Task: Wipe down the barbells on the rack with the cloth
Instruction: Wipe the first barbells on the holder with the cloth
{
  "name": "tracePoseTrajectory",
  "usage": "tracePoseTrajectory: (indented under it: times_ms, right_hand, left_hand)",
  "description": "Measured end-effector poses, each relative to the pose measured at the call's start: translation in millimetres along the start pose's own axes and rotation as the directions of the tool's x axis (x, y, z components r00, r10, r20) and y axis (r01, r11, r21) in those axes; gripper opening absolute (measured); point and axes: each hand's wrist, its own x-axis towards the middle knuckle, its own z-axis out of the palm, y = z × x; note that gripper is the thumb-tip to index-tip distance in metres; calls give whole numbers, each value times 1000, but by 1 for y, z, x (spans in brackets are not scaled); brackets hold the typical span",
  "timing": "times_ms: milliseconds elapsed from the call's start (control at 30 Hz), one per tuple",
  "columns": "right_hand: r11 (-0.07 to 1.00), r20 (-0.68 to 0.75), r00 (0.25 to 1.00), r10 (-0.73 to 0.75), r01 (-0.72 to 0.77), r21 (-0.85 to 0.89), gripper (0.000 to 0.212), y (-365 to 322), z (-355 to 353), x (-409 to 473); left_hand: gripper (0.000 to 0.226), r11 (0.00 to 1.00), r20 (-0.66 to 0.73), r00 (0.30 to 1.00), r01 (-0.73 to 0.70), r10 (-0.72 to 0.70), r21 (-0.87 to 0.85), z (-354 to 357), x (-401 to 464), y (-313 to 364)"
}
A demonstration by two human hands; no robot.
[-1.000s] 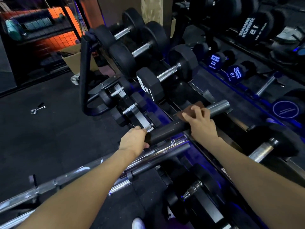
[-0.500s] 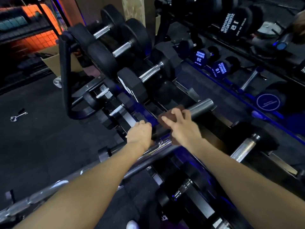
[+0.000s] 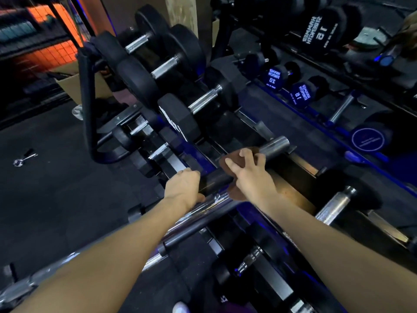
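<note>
A thick bar (image 3: 274,144) with a steel end and a dark middle lies across the rack (image 3: 300,163) in front of me. My right hand (image 3: 250,172) holds a brown cloth (image 3: 228,159) wrapped over the bar, fingers spread across it. My left hand (image 3: 184,187) grips the bar's near end, fingers curled over it. Just below my hands, chrome barbells (image 3: 203,207) run toward the lower left.
Black dumbbells (image 3: 180,64) fill the rack's left side, and smaller ones marked 20 and 15 (image 3: 274,76) sit on a second rack at the right. A knurled dumbbell handle (image 3: 334,205) lies right of my arm. A black curved handle (image 3: 86,105) stands at the left, over dark floor (image 3: 45,199).
My right hand has slid the cloth toward me along the bar, then a little back up toward the steel end. My left hand keeps its hold.
</note>
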Motion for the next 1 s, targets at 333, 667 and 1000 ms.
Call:
tracePoseTrajectory:
  times_ms: [333, 667, 1000]
  right_hand:
    - [944, 48, 946, 321, -324, 61, 64, 74, -21, 32]
    - [968, 5, 983, 185, -184, 172, 66, 43, -3, 16]
    - [709, 75, 854, 515, -474, 522, 59, 87, -17, 29]
  left_hand:
    - [46, 1000, 19, 1000, -17, 17, 5, 0, 6, 4]
    - [44, 999, 33, 999, -13, 12, 41, -4, 3, 1]
    - [44, 998, 89, 996, -13, 19, -68, -7, 12, -4]
